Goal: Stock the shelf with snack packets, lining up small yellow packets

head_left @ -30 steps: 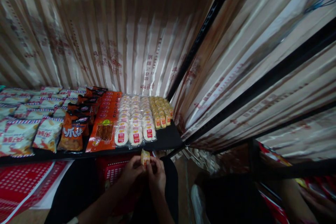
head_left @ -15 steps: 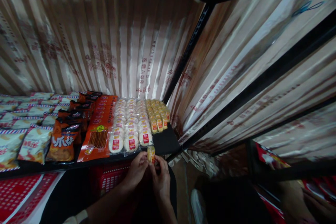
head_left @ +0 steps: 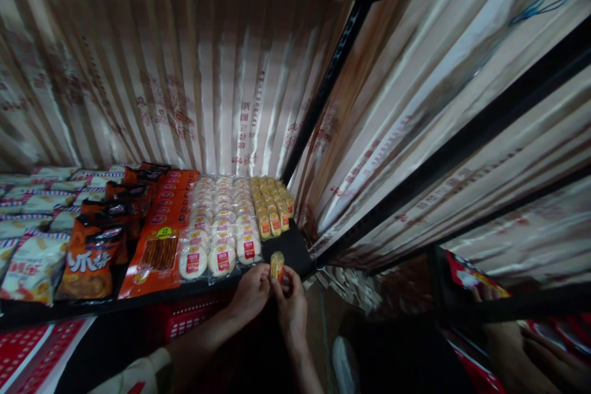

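A small yellow wrapped snack packet (head_left: 277, 265) stands upright between my hands, just in front of the shelf's edge. My right hand (head_left: 290, 305) pinches it from below and the right, thumb on its near face. My left hand (head_left: 252, 290) is closed, fingertips at the packet's left edge; its inner fingers are hidden. On the black shelf (head_left: 295, 252) behind, several similar yellow packets (head_left: 273, 221) stand in rows at the right end. Left of them are rows of round white wrapped crackers (head_left: 221, 258) with red labels.
Orange snack-stick packs (head_left: 157, 252), orange-brown snack bags (head_left: 87, 265) and white snack bags (head_left: 39, 268) fill the shelf leftward. Red baskets (head_left: 28, 351) sit below. A black post (head_left: 323, 92) and pleated curtain (head_left: 221, 74) stand behind. Another person's hands (head_left: 508, 338) show at lower right.
My hands and the packet have shifted slightly right relative to the shelf. The packet is turned, showing a broader face. The view has moved, so shelf goods appear further left.
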### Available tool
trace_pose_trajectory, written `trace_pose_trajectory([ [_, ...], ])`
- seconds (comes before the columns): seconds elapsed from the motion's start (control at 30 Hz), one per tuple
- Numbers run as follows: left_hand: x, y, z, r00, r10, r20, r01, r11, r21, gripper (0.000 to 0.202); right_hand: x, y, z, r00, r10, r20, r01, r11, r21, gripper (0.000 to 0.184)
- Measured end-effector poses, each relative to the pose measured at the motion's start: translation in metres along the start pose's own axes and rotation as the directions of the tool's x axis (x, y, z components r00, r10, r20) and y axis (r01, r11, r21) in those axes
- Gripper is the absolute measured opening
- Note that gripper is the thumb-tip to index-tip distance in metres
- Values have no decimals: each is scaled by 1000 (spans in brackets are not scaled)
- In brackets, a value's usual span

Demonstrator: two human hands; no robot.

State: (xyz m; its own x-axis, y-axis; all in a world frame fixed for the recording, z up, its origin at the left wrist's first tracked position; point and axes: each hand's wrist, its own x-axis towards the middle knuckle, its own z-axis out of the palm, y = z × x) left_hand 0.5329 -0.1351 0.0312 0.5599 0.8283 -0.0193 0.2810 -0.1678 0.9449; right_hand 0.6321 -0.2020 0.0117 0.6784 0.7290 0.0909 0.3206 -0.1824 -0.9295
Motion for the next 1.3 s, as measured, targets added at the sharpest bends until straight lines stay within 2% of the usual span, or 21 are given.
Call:
trace_pose_trajectory([
  [0.07, 7, 2, 4, 999, 36, -5, -35, 997, 75, 31, 10, 5, -2, 999, -5, -35, 5, 1000, -22, 46],
  [0.17, 19, 6, 5, 996, 94, -8, -90, 969, 229, 38, 28, 11, -4, 987, -75, -144, 60, 993, -101, 51],
  [0.23, 25, 12, 3, 990, 139, 16, -135, 918, 372, 41, 41, 13, -5, 969, -138, -203, 99, 977, -189, 53],
  [0.33, 34, 23, -4, 975, 190, 112, -220, 813, 539, 47, 62, 16, -3, 948, -218, -233, 143, 943, -300, 55],
  [0.47, 47, 31, -10, 970, 156, 186, -240, 722, 649, 54, 92, 17, 1, 918, -309, -250, 185, 889, -418, 55],
  [0.6, 57, 25, -8, 962, 154, 225, -270, 663, 699, 55, 120, 9, 4, 900, -354, -254, 205, 859, -470, 54],
  [0.77, 63, 22, -3, 952, 148, 270, -300, 633, 714, 53, 147, -2, 5, 917, -339, -211, 200, 847, -493, 54],
  [1.03, 70, 24, 0, 947, 120, 298, -307, 612, 729, 57, 181, 8, 7, 914, -365, -176, 241, 839, -488, 51],
  [1.3, 75, 23, 4, 944, 78, 319, -299, 608, 735, 61, 198, 13, 11, 921, -367, -132, 253, 819, -515, 47],
])
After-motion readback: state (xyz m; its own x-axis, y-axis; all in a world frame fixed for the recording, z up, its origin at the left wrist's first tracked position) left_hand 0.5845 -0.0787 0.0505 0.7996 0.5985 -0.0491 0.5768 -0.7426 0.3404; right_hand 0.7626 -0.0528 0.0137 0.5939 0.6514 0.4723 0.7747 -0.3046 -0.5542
